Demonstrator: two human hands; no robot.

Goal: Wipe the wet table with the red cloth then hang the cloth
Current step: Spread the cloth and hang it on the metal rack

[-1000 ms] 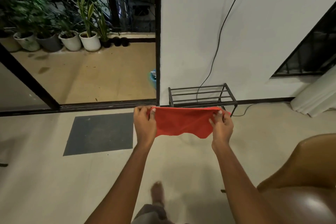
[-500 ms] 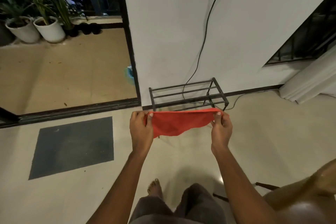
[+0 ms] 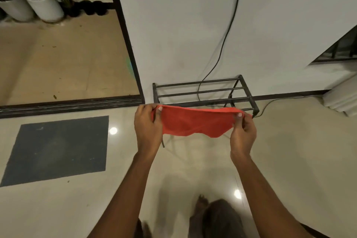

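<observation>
The red cloth point(image 3: 195, 121) is stretched flat between both hands, hanging a little below its top edge. My left hand point(image 3: 147, 125) pinches its left corner and my right hand point(image 3: 243, 131) pinches its right corner. Just beyond and under the cloth stands a low black metal rack point(image 3: 204, 92) with several horizontal bars, set against the white wall. The cloth's top edge lines up with the rack's front bar and hides part of it. No table is in view.
A black cable point(image 3: 225, 35) runs down the wall through the rack. A dark floor mat point(image 3: 58, 149) lies at the left. A sliding door frame point(image 3: 125, 38) opens onto a patio with white plant pots point(image 3: 45, 6). Folded white fabric point(image 3: 342, 98) rests at the right.
I have walked closer to the rack, which now sits right beyond the cloth. The brown chair at the lower right has left the view. Both hands still hold the cloth spread.
</observation>
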